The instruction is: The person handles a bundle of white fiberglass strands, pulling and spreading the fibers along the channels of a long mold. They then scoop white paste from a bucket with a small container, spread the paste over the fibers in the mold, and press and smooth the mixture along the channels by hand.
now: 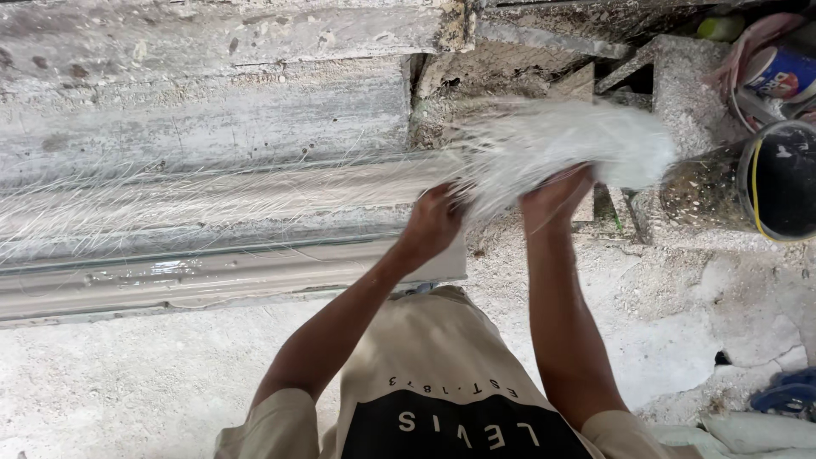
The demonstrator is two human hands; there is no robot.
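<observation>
A white fibre bundle (561, 144) is gripped by both hands, the left hand (433, 223) closed on its near end, the right hand (557, 197) closed beside it, above the wet grey mould (212, 280), near a black bucket (778, 178)

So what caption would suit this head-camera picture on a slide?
Both hands, left and right, grip a bundle of white fibres over a long wet grey mould.
</observation>
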